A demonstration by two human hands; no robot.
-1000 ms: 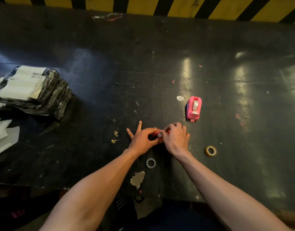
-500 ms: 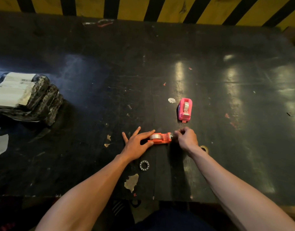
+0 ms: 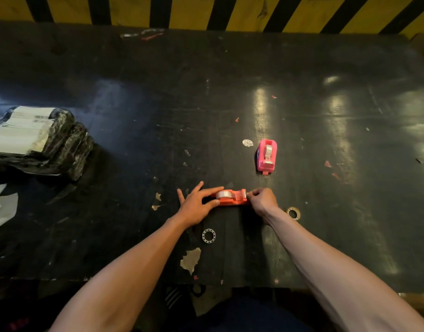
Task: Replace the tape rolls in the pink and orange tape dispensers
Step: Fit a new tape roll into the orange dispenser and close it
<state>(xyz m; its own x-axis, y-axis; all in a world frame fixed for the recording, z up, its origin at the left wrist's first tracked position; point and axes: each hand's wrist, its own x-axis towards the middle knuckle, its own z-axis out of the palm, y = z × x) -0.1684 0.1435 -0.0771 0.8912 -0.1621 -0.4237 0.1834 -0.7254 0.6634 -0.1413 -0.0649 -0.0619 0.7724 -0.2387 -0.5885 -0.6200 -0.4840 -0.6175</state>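
Note:
The orange tape dispenser (image 3: pixel 232 198) lies on the black table, its cutter end pointing right, with a clear tape roll (image 3: pixel 223 194) seated in it. My left hand (image 3: pixel 196 205) grips the dispenser's left end, thumb and forefinger on either side of the roll. My right hand (image 3: pixel 262 202) is pinched at the cutter end, apparently on the tape's free end. The pink tape dispenser (image 3: pixel 266 156) stands farther back and to the right, also with tape in it, untouched.
A brownish used tape core (image 3: pixel 293 213) lies just right of my right wrist. A clear ring-shaped core (image 3: pixel 208 235) lies between my forearms. Black wrapped parcels with white labels (image 3: pixel 38 140) sit at the left edge. A yellow-and-black striped barrier (image 3: pixel 206 10) runs along the far side.
My hands were together over the orange dispenser; they have spread apart. The left hand now holds its left end and the right hand has moved to the cutter end.

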